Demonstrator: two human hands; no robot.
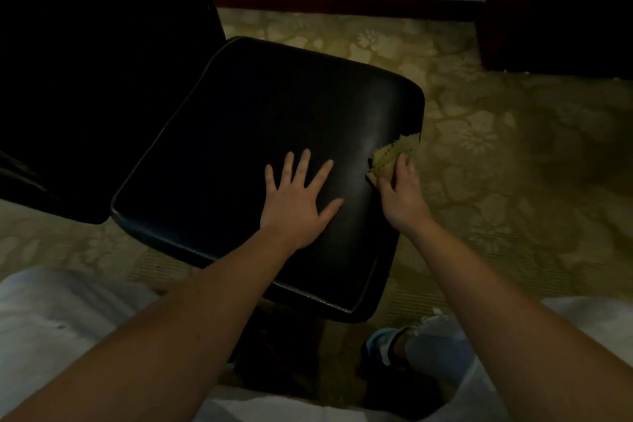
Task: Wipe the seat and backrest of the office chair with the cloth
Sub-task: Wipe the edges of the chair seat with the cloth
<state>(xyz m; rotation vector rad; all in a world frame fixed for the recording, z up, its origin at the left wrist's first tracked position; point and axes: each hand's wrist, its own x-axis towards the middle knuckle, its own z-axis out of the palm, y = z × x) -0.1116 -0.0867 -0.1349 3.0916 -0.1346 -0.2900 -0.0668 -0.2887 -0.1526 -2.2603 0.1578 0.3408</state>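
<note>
Black leather seat looks firm and probably slick. The soft, light cloth sits at its three o'clock edge, bunched in the right grip. Left grip rests flat, fingers spread, toward five o'clock.

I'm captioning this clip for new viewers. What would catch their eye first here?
The glossy black leather square seat fills the centre, with the left hand lying flat on it, fingers spread. At the seat's right edge the right hand grips a folded yellow-green cloth. The dark backrest looms at upper left.
</note>
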